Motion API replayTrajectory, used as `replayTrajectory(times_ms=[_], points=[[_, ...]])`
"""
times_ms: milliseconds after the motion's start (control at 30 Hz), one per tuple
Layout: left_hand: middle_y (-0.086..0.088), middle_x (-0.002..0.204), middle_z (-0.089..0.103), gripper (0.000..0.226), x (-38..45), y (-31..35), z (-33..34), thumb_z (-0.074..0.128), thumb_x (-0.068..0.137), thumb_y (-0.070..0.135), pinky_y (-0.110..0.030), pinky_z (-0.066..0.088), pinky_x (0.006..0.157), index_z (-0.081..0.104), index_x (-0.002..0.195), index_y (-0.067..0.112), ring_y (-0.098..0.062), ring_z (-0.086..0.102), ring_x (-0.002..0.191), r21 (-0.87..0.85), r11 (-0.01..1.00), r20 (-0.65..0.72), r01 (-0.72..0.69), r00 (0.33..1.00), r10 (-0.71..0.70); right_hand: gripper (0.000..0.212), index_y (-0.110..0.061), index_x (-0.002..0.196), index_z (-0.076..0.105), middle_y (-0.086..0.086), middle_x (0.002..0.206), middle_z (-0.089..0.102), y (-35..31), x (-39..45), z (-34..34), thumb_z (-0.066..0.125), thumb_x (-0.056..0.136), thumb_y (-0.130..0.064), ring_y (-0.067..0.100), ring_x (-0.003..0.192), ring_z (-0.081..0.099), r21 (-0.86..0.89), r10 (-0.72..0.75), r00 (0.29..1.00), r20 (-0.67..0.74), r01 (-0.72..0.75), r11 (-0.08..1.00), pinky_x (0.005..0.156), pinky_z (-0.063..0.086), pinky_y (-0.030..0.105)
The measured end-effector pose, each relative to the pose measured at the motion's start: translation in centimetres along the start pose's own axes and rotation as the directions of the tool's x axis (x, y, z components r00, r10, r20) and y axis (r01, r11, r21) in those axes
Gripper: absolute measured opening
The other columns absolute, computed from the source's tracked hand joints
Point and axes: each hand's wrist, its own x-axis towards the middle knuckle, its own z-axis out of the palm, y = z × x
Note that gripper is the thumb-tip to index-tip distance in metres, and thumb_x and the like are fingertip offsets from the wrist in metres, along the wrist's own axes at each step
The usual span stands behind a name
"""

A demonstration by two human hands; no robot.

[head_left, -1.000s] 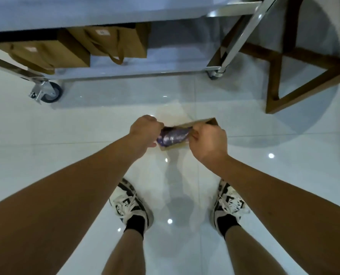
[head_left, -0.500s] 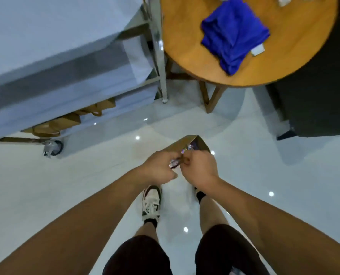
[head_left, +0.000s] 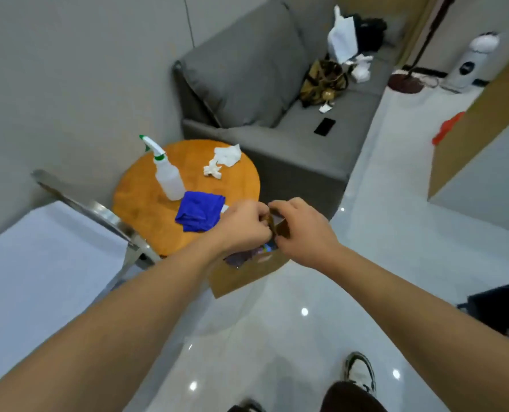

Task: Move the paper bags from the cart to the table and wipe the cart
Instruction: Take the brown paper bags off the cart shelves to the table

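Carrying the paper bag [head_left: 241,276] pinched in my left hand [head_left: 242,226] and right hand [head_left: 302,230], I've swung from cart to tabletop [head_left: 146,203].

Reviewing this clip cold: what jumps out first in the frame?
Both hands, left hand and right hand, grip the handles of a brown paper bag at centre, beside the round wooden table. On the table sit a blue cloth and a spray bottle.
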Motion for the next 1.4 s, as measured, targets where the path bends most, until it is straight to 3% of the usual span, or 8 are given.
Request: replayTrajectory(times_ms=[100, 267, 433, 567, 700, 900, 1167, 1400], points=[[-0.003, 0.062, 0.048, 0.023, 1.1, 6.4, 1.1, 0.059, 0.078, 0.007, -0.031, 0.038, 0.053, 0.051, 0.059, 0.018, -0.017, 0.048, 0.06, 0.06, 0.989, 0.067, -0.138, 0.989, 0.134, 0.072, -0.031, 0.149, 0.038, -0.002, 0.139, 0.049, 4.2, -3.4, -4.6, 0.072, 0.086, -0.026, 0.021, 0.12, 0.053, 0.002, 0.191, 0.982, -0.018, -0.191, 0.982, 0.093, 0.054, 0.033], [-0.003, 0.062, 0.05, 0.029, 1.4, 17.3, 6.3, 0.063, 0.084, 0.005, -0.022, 0.042, 0.05, 0.051, 0.061, 0.018, -0.014, 0.051, 0.057, 0.086, 0.93, 0.231, -0.357, 0.915, 0.33, 0.063, -0.027, 0.148, 0.042, 0.002, 0.142, 0.054, 13.0, -12.8, -9.1, 0.068, 0.093, -0.041, 0.024, 0.122, 0.056, 0.054, 0.472, 0.88, 0.046, -0.474, 0.879, 0.099, 0.05, 0.035], [-0.009, 0.067, 0.054, 0.022, 1.3, 27.7, 13.7, 0.065, 0.085, 0.01, -0.035, 0.054, 0.06, 0.057, 0.065, 0.012, -0.02, 0.055, 0.061, 0.116, 0.849, 0.41, -0.515, 0.804, 0.431, 0.063, -0.021, 0.148, 0.044, 0.005, 0.14, 0.057, 22.1, -23.3, -9.2, 0.052, 0.098, -0.057, 0.023, 0.115, 0.062, 0.423, 0.742, 0.661, 0.113, -0.707, 0.566, 0.093, 0.053, 0.033], [-0.007, 0.067, 0.051, 0.024, 1.0, 35.0, 19.9, 0.064, 0.083, 0.018, -0.033, 0.043, 0.055, 0.054, 0.065, 0.007, -0.02, 0.048, 0.06, 0.171, 0.754, 0.531, -0.634, 0.704, 0.471, 0.042, -0.013, 0.133, 0.055, 0.007, 0.115, 0.065, 27.3, -29.3, -8.0, 0.057, 0.1, -0.039, 0.021, 0.091, 0.069, 0.684, 0.869, 0.459, 0.185, -0.695, 0.221, 0.076, 0.062, 0.034], [-0.007, 0.066, 0.053, 0.025, 1.2, 41.6, 26.4, 0.062, 0.084, 0.022, -0.031, 0.041, 0.054, 0.054, 0.063, 0.009, -0.021, 0.052, 0.063, 0.196, 0.657, 0.624, -0.728, 0.609, 0.489, 0.016, -0.005, 0.095, 0.069, 0.013, 0.086, 0.072, 33.3, -33.8, -8.0, 0.061, 0.094, -0.018, 0.024, 0.07, 0.075, 0.779, 0.946, 0.298, 0.131, -0.621, 0.088, 0.065, 0.064, 0.039], [-0.006, 0.068, 0.054, 0.026, 1.1, 50.0, 37.0, 0.06, 0.084, 0.018, -0.03, 0.039, 0.053, 0.048, 0.061, 0.017, -0.018, 0.049, 0.063, 0.186, 0.53, 0.71, -0.827, 0.486, 0.51, 0.012, -0.003, 0.082, 0.07, 0.014, 0.069, 0.071, 42.0, -39.3, -8.4, 0.062, 0.087, -0.011, 0.025, 0.057, 0.072, 0.755, 0.974, 0.174, 0.142, -0.656, 0.007, 0.056, 0.063, 0.043], [-0.007, 0.073, 0.061, 0.014, 2.0, 57.2, 48.2, 0.059, 0.083, 0.018, -0.036, 0.045, 0.059, 0.058, 0.077, 0.005, -0.018, 0.053, 0.067, 0.126, 0.373, 0.797, -0.919, 0.318, 0.514, 0.014, -0.008, 0.088, 0.069, 0.015, 0.09, 0.073, 49.0, -45.7, -7.7, 0.061, 0.089, -0.02, 0.03, 0.085, 0.071, 0.692, 0.988, -0.035, 0.151, -0.709, -0.131, 0.072, 0.06, 0.038], [-0.002, 0.069, 0.057, 0.021, 3.1, 60.9, 57.9, 0.059, 0.086, 0.016, -0.034, 0.04, 0.058, 0.049, 0.067, 0.016, -0.02, 0.053, 0.069, 0.017, 0.253, 0.878, -0.967, 0.135, 0.459, 0.015, -0.008, 0.088, 0.073, 0.012, 0.086, 0.071, 55.3, -49.1, -5.3, 0.061, 0.085, -0.017, 0.029, 0.085, 0.069, 0.746, 0.929, -0.28, 0.243, -0.558, -0.364, 0.069, 0.059, 0.039]])
